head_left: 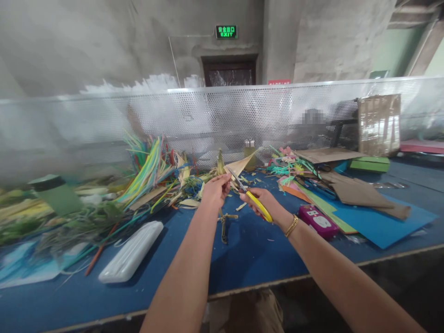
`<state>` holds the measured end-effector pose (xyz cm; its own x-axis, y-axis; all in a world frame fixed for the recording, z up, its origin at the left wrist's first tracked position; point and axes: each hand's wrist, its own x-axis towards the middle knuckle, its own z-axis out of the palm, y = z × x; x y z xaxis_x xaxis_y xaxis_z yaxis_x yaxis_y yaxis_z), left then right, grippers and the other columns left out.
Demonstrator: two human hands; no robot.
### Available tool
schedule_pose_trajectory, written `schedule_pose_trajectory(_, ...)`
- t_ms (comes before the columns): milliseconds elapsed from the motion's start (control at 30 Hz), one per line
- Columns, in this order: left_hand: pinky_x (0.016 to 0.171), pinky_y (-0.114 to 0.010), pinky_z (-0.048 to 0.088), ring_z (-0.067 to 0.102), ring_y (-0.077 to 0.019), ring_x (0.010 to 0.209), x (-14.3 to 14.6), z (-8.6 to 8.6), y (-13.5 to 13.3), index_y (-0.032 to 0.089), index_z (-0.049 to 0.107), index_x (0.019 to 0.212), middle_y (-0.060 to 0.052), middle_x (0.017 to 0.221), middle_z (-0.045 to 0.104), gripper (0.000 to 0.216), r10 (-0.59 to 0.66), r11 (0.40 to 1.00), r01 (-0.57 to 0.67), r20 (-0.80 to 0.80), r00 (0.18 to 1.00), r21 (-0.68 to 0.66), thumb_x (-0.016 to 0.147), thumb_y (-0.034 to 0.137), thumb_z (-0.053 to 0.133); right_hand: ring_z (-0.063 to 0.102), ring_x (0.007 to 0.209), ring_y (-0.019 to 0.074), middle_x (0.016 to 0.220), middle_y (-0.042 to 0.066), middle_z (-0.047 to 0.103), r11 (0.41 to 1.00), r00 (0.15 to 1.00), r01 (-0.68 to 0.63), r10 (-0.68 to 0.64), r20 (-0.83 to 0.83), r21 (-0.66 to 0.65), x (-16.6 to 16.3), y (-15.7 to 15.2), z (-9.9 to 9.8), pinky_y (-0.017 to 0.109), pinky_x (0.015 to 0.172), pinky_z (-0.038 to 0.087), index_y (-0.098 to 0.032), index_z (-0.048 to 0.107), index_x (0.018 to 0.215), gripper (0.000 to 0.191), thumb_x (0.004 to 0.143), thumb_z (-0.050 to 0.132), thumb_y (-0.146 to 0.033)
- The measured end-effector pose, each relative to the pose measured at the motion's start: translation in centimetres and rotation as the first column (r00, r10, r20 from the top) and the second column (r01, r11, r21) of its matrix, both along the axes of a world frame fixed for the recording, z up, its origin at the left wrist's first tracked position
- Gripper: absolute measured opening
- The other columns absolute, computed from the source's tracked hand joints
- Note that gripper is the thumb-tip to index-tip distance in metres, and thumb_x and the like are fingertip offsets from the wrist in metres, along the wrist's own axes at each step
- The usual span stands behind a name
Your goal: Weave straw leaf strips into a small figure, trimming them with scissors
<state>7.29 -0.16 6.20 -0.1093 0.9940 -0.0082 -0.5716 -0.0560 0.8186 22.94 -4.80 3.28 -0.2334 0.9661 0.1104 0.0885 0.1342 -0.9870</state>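
Note:
My left hand (215,190) is closed in a pinch on a tan piece of paper (240,165) that points up and to the right above the blue table (249,254). My right hand (263,203) grips yellow-handled scissors (255,201), whose blades reach up to the paper's lower edge. A small brown paper figure (224,224) hangs or lies just below my left hand. Both hands are held over the middle of the table.
A heap of coloured paper strips (149,169) lies at the left, with a white plastic case (132,252) nearer the front edge. Brown card (360,192), blue sheets (381,222) and a pink box (317,220) lie to the right. A perforated metal screen (222,115) closes off the back.

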Motion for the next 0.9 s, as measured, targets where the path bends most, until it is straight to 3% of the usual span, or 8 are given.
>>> schedule_pose_trajectory(433, 0.043, -0.011, 0.046, 0.052, -0.0034, 0.043, 0.10, 0.24, -0.35, 0.008, 0.065, 0.067, 0.000, 0.056, 0.059, 0.007, -0.069, 0.998, 0.069, -0.033, 0.997, -0.013, 0.072, 0.005, 0.068, 0.040, 0.037, 0.0046, 0.054, -0.007, 0.047, 0.999, 1.000, 0.012, -0.012, -0.022, 0.029, 0.01, 0.09, -0.21, 0.016, 0.032, 0.032, -0.017, 0.066, 0.102, 0.050, 0.065, 0.075, -0.049)
schedule_pose_trajectory(900, 0.043, -0.009, 0.047, 0.053, -0.0028, 0.042, -0.19, 0.32, -0.12, 0.009, 0.063, 0.070, 0.000, 0.055, 0.058, 0.008, -0.147, 0.988, 0.149, 0.041, 0.988, -0.052, 0.077, 0.005, 0.064, 0.039, 0.038, 0.0041, 0.053, -0.007, 0.046, 0.997, 1.000, -0.009, 0.010, -0.017, 0.074, 0.27, 0.39, -0.68, 0.015, 0.033, 0.032, -0.018, 0.065, 0.105, 0.050, 0.067, 0.074, -0.049)
